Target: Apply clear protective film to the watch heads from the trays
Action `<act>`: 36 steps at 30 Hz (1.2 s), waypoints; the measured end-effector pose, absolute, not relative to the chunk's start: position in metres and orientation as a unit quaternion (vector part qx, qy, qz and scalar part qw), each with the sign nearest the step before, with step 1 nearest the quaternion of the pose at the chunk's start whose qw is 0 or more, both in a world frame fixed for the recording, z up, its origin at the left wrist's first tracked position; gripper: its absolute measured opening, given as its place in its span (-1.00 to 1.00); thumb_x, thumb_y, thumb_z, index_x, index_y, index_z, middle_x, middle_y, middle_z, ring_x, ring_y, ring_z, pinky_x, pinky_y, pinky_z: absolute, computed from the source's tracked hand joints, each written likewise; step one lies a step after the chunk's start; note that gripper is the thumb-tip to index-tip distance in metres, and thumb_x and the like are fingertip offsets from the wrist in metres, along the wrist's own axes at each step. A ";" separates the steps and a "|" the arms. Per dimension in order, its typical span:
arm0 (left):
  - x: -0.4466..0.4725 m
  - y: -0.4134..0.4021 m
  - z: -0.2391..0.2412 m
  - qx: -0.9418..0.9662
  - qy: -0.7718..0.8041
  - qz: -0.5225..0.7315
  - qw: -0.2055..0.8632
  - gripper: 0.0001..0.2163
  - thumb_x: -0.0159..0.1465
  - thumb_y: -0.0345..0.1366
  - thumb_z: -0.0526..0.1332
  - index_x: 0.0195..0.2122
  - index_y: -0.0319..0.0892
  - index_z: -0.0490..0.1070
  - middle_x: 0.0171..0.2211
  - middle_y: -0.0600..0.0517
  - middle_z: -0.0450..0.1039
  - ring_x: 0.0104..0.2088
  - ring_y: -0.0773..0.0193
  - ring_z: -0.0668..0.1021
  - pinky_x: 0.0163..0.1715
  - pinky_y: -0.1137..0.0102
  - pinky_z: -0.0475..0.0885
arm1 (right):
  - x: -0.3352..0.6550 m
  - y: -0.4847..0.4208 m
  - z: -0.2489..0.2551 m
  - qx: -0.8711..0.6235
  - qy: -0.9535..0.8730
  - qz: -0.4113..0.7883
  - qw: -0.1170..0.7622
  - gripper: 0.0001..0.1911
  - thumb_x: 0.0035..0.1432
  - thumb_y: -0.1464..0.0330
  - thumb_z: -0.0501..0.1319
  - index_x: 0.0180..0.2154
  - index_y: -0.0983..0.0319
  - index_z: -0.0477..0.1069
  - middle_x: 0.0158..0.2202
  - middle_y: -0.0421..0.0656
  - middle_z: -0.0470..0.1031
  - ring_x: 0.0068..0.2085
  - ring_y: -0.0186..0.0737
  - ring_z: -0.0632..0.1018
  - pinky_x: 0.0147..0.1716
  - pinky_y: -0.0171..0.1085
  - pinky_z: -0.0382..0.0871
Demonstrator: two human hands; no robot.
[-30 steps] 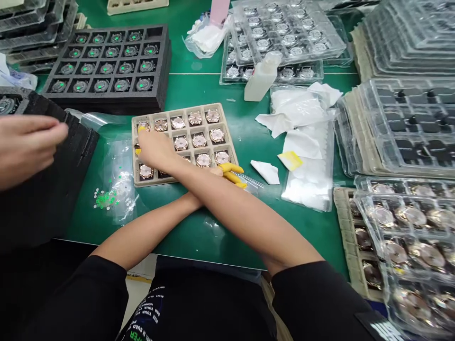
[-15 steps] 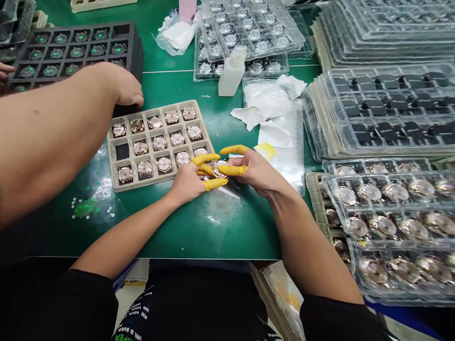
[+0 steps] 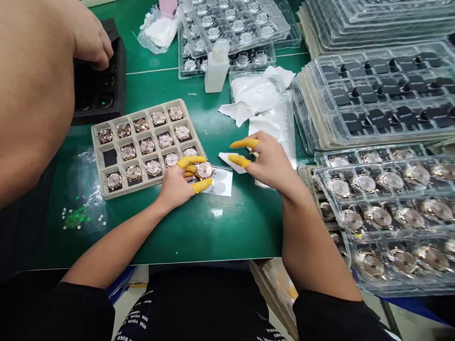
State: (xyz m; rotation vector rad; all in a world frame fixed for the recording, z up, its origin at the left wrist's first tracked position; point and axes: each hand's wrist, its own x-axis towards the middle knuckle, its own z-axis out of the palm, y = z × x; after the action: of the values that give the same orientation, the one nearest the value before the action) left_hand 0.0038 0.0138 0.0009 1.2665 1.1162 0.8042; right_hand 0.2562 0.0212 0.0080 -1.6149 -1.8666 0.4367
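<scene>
My left hand (image 3: 179,182), yellow finger cots on its fingertips, grips a rose-gold watch head (image 3: 204,170) by its edge, dial facing up. Beneath the watch head, a clear sheet with pale round stickers (image 3: 222,182) lies on the table. My right hand (image 3: 266,158) is apart from the watch, its cot-covered thumb and index finger spread with nothing seen between them. A small white cloth piece (image 3: 227,160) shows just under the right thumb. Beside my left hand sits a beige tray (image 3: 142,188) of rose-gold watch heads, with one vacant compartment at its left.
Another person's arm (image 3: 35,94) reaches over a black foam tray (image 3: 121,90) at left. Green and white small discs (image 3: 76,218) lie on clear film. A white bottle (image 3: 216,68), white wipes (image 3: 256,94) and stacked clear watch trays (image 3: 391,189) stand behind and right.
My right hand has come away from the watch head, which stays in my left hand. The sticker sheet shows more fully. The other person's arm has moved up over the black tray; the view has shifted slightly.
</scene>
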 end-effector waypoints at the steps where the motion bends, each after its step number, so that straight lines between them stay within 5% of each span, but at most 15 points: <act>1: 0.004 0.014 0.002 0.543 0.480 0.347 0.595 -0.45 -0.04 -0.27 0.56 0.02 -0.14 0.57 -0.22 0.03 0.65 -0.19 0.27 0.69 -0.09 0.39 0.65 | 0.260 0.022 0.004 -0.607 -0.724 0.147 0.293 -0.80 0.10 0.37 0.40 -0.18 0.11 0.68 -0.20 -0.06 0.58 -0.18 -0.02 0.48 -0.20 -0.04 0.38; 5: 0.005 0.014 0.004 0.537 0.480 0.351 0.598 -0.44 -0.06 -0.28 0.57 0.01 -0.16 0.56 -0.23 0.03 0.64 -0.21 0.30 0.67 -0.12 0.41 0.64 | 0.260 0.020 0.007 -0.599 -0.728 0.134 0.306 -0.98 0.13 0.37 0.38 -0.34 0.14 0.62 -0.24 -0.07 0.61 -0.18 0.00 0.48 -0.18 -0.03 0.37; 11: 0.004 0.014 -0.002 0.552 0.461 0.358 0.595 -0.43 -0.08 -0.31 0.58 0.01 -0.16 0.57 -0.22 0.03 0.65 -0.21 0.28 0.68 -0.12 0.41 0.64 | 0.225 0.007 0.027 -0.476 -0.746 0.245 0.395 -0.80 0.26 0.17 0.38 -0.14 0.11 0.63 -0.32 -0.15 0.61 -0.32 -0.18 0.50 -0.30 -0.14 0.36; 16: 0.005 0.014 -0.005 0.541 0.451 0.357 0.613 -0.43 -0.09 -0.35 0.57 0.01 -0.19 0.58 -0.23 0.02 0.65 -0.23 0.31 0.67 -0.16 0.46 0.61 | 0.207 0.007 0.013 -0.429 -0.802 0.128 0.397 -0.82 0.38 0.25 0.27 -0.17 0.11 0.66 -0.33 -0.10 0.55 -0.30 -0.17 0.44 -0.30 -0.13 0.32; 25: 0.006 0.012 -0.004 0.532 0.458 0.370 0.608 -0.44 -0.09 -0.38 0.56 0.00 -0.20 0.60 -0.30 0.07 0.62 -0.29 0.35 0.66 -0.20 0.49 0.60 | 0.210 0.010 0.008 -0.398 -0.808 0.090 0.425 -0.89 0.38 0.34 0.27 -0.14 0.15 0.60 -0.32 -0.10 0.51 -0.30 -0.17 0.42 -0.35 -0.15 0.29; 36: 0.007 0.013 -0.004 0.524 0.449 0.363 0.626 -0.43 -0.14 -0.34 0.60 -0.04 -0.23 0.60 -0.27 0.03 0.66 -0.27 0.31 0.68 -0.21 0.47 0.62 | 0.212 0.011 0.005 -0.368 -0.822 0.155 0.407 -0.90 0.37 0.31 0.29 -0.17 0.13 0.59 -0.30 -0.12 0.52 -0.28 -0.17 0.47 -0.30 -0.15 0.34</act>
State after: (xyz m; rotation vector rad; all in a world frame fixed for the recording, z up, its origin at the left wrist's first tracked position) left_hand 0.0066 0.0127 -0.0041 1.2025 1.0307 0.8328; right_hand 0.2121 0.0111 0.0045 -0.9268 -2.0713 0.3900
